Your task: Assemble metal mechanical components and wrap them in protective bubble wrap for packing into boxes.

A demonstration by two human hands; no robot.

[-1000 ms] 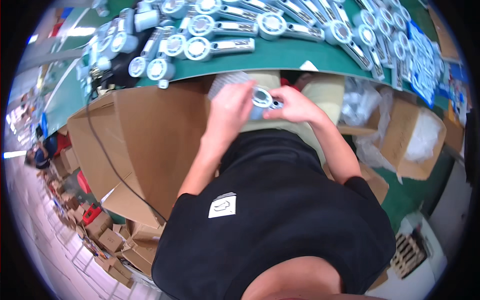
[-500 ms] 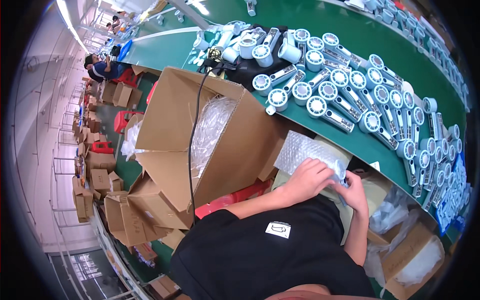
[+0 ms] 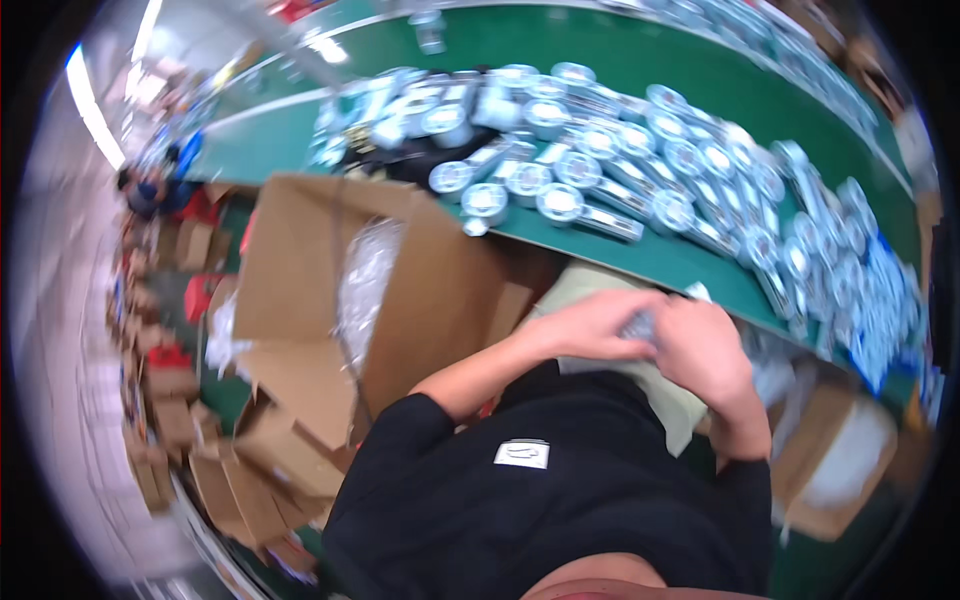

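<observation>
My left hand (image 3: 598, 325) and my right hand (image 3: 702, 345) meet in front of my body, just below the edge of the green table (image 3: 690, 266). Between them shows a small bit of bubble wrap (image 3: 640, 324); the rest is covered by the hands. The left fingers are closed on the wrap, thumb toward the right hand. My right hand is curled in a fist against it, slightly blurred. Beneath the hands a pale yellow-green cloth (image 3: 672, 405) lies over my lap. Many light-blue handheld devices (image 3: 562, 203) with round heads and long handles crowd the table beyond.
An open cardboard box (image 3: 440, 290) stands left of my arms, holding clear plastic bags (image 3: 368, 290). At the lower right is another carton (image 3: 835, 470) with white plastic inside. A blue heap of small parts (image 3: 885, 315) lies at the table's right end. More cartons (image 3: 255, 490) sit far left.
The view has shifted and blurred. My hands have drawn together and rotated inward; the bubble wrap, spread out before with a light-blue piece at its end, is now mostly hidden in them.
</observation>
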